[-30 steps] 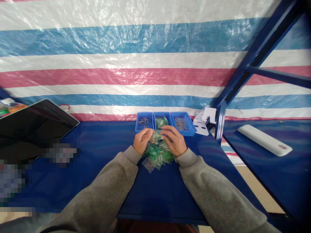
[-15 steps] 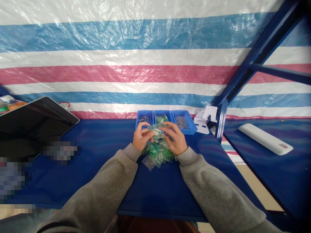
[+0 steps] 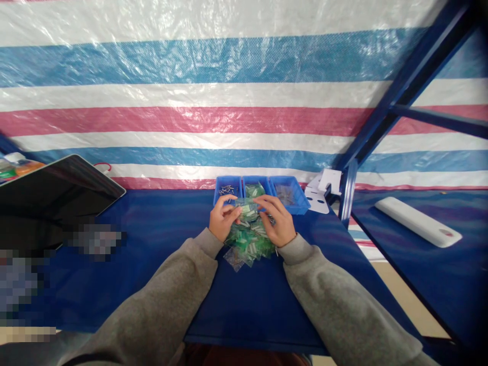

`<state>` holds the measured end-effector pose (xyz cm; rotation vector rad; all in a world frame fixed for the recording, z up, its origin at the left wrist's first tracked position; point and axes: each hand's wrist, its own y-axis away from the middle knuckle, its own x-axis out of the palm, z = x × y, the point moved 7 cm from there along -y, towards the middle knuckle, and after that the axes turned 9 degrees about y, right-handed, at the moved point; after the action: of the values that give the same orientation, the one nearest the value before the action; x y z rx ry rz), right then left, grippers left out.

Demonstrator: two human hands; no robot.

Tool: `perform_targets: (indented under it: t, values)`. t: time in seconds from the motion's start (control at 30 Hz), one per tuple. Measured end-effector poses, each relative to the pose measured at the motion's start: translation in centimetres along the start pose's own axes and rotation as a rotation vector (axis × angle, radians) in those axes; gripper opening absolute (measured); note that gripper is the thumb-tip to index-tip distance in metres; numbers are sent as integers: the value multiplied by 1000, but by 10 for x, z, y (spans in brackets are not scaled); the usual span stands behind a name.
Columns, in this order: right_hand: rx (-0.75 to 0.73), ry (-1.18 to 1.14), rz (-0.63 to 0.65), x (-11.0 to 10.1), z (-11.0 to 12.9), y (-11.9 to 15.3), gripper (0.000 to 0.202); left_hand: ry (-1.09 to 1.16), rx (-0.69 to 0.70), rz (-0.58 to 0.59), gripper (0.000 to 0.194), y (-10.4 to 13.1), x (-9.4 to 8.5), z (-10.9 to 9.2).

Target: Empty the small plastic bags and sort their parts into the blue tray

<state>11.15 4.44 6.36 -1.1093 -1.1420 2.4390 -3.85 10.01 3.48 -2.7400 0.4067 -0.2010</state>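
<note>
My left hand (image 3: 222, 218) pinches a small clear plastic bag (image 3: 248, 209) with pale pieces inside, between thumb and fingers. At the bag's right edge is my right hand (image 3: 279, 221), fingers curved and its thumb apart from them. Its fingertips reach the bag's upper right corner. Below both hands lies a heap of small bags (image 3: 249, 244), some clear and some green, on the blue table (image 3: 244, 300). Just behind the hands stand three blue bins: the left bin (image 3: 217, 190) contains metal pins or screws, the middle bin (image 3: 245, 179) green bags, the right bin (image 3: 303, 204) clear bags.
A dark-screened monitor (image 3: 57, 198) leans at the left. White bent sheet pieces (image 3: 322, 190) sit right of the bins beside a blue metal post (image 3: 346, 193). A long white object (image 3: 419, 221) lies on the right-hand table. Behind hangs a striped plastic sheet (image 3: 229, 119).
My right thumb and fingers have spread a little farther apart near the bag's edge. My left hand keeps its pinch. The whole view has shifted slightly.
</note>
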Motion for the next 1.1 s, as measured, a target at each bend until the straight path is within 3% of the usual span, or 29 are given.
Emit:
perform_targets:
  t: [0.17,0.27,0.4,0.63,0.87,1.1]
  values:
    - [-64,30,9,3,1,-1,23,-28,-2,77,24,1,5,-5]
    - [-38,28,-22,1,-1,0,18,-171,117,132,28,2,8,-15]
    - [17,53,-51,0,-3,1,16,-307,259,109,23,3,7,-20]
    - [49,10,-3,-1,-3,2,28,-42,31,33,29,1,0,3]
    - [-22,25,-6,-2,3,-1,30,53,21,1,33,1,0,-9]
    - [-20,16,-5,1,2,0,27,43,1,30,32,2,2,-4]
